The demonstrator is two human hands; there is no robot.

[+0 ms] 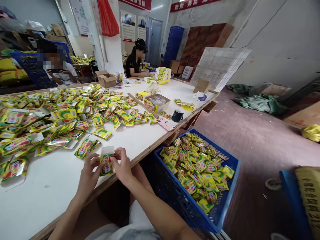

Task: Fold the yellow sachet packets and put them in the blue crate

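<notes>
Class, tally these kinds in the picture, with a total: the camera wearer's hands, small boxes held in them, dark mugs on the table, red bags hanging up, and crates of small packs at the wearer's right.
Hands: 2 (left hand, right hand)
Held small box: 1
Dark mug: 1
Red bag: 1
Blue crate: 1
Total: 6

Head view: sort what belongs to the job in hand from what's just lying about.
Seems part of the job:
small printed box between the left hand and right hand
pile of similar boxes on the table
blue crate of similar packs

Seems just lying about:
dark mug
pink flat item
hanging red bag
</notes>
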